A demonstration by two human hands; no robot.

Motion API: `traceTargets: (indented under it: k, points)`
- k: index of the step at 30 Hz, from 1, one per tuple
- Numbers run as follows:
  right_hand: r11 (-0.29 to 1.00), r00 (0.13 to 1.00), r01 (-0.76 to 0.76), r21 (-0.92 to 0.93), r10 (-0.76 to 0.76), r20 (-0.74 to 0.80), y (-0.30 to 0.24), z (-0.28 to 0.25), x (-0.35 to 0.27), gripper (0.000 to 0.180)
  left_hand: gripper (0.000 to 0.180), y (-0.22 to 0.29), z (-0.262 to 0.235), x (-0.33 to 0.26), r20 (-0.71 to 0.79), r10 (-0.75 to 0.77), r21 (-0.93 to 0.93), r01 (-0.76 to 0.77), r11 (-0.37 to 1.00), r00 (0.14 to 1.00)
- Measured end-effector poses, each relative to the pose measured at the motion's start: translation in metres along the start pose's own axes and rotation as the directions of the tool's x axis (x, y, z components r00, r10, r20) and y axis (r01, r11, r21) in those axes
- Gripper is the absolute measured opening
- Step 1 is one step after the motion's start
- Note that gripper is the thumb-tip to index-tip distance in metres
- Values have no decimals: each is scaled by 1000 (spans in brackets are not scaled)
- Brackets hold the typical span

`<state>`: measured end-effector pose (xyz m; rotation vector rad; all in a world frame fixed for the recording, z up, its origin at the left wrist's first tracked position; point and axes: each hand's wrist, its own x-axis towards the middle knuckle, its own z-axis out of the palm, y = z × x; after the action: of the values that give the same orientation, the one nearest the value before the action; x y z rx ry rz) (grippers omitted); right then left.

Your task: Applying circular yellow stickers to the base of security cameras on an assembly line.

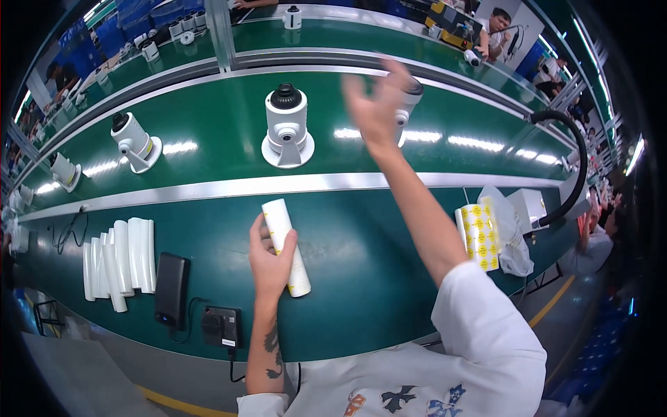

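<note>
White paper-like roll [297,270], a long narrow cylinder with a smooth matt skin and small yellow marks: near mid-table, tilted, upper end toward 11 o'clock. All bearings below are taken from it. Left hand [272,260] wrapped about it, thumb across the near face, fingers behind; grip closed.

Right hand [379,108] at 1 o'clock, blurred, fingers spread, grasping nothing visible. It overlaps a white cylindrical device with a dark top [410,104]; contact cannot be told.

At 12 o'clock: upright white device [286,132], smooth drum body, ribbed black cap, round lens-like boss, flared disc foot. A similar white device [135,144] at 10 o'clock, leaning. Both stand on a glossy green belt-like strip [215,139], edged by a flat silvery metal rail [333,184].

At 9 o'clock: glossy white tubes [132,257], side by side, partly overlapping. At 8: black rounded-corner slab [171,288]. At 7: squat black box [221,326] with cable.

At 3 o'clock: white sheet with rows of yellow round labels [478,236], beside crumpled translucent plastic film [514,250]. Beyond, toward 2–3, a ribbed black flexible hose [578,163] arches over. Supporting table [368,278]: dark green, smooth, faintly reflective.
</note>
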<state>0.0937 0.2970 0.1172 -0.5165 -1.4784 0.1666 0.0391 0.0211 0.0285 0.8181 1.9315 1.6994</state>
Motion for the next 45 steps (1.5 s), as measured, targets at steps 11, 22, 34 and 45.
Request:
traceTargets:
  k: [11, 22, 34, 45]
  points:
    - [630, 505, -737, -244, 754, 421, 103, -72, -67, 44, 42, 6, 5, -5, 512, -17, -770, 468, 434, 859]
    - [821, 593, -568, -56, 455, 664, -64, -230, -97, 42, 41, 27, 0, 1, 444, -73, -813, 436, 387, 893]
    - [830, 204, -516, 209, -118, 972, -83, -235, -123, 39, 46, 48, 35, 11, 547, 132, -835, 528, 156, 827]
    - [933, 667, -341, 118, 152, 730, -78, -202, -45, 26, 70, 53, 55, 2, 505, 225, -652, 198, 732, 833]
